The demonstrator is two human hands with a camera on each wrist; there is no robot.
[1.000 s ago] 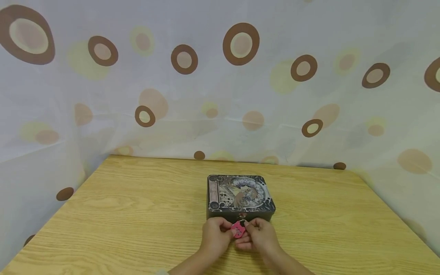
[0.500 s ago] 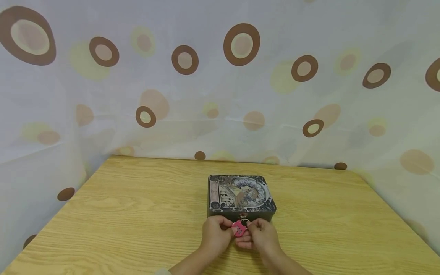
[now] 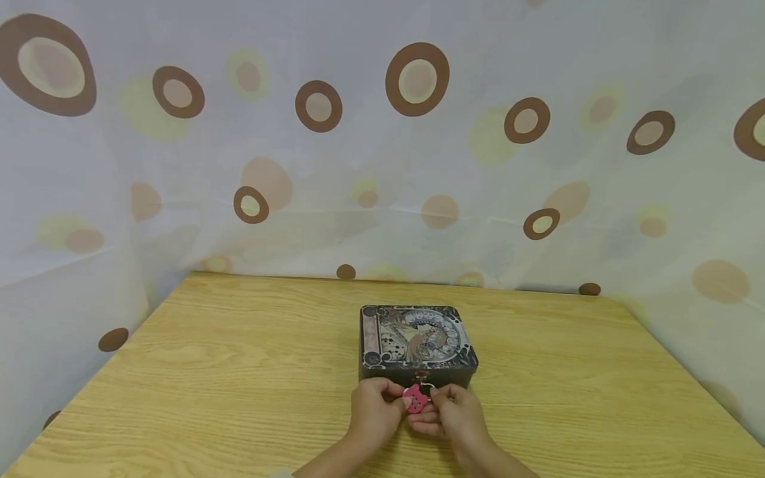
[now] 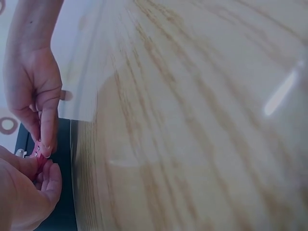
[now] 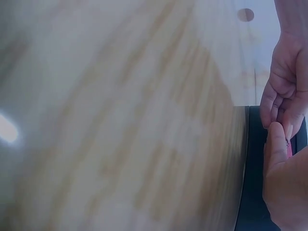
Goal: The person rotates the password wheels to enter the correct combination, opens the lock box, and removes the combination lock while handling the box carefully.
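A small pink padlock [image 3: 414, 399], with an animal-head outline and number dials on its face, is at the front of a dark tin box [image 3: 418, 338]. My left hand [image 3: 376, 410] pinches the padlock's body from the left. From the right, my right hand [image 3: 459, 413] pinches the silvery shackle [image 3: 428, 385] between thumb and forefinger, its other fingers spread below. A metal clasp [image 3: 422, 376] shows on the box front, just above the padlock. Whether the shackle passes through the clasp is too small to tell. In the left wrist view the pink padlock [image 4: 38, 150] is partly covered by fingers.
The box lid is down and carries a printed clockwork-like picture. It stands on a wood-grain table [image 3: 239, 372], near the middle. A pale curtain [image 3: 358, 166] with brown and yellow circles hangs behind and beside the table.
The padlock's body has turned slightly between my fingers, and more of the shackle arc shows beside my right fingers. Both hands and the box stay nearly where they were.
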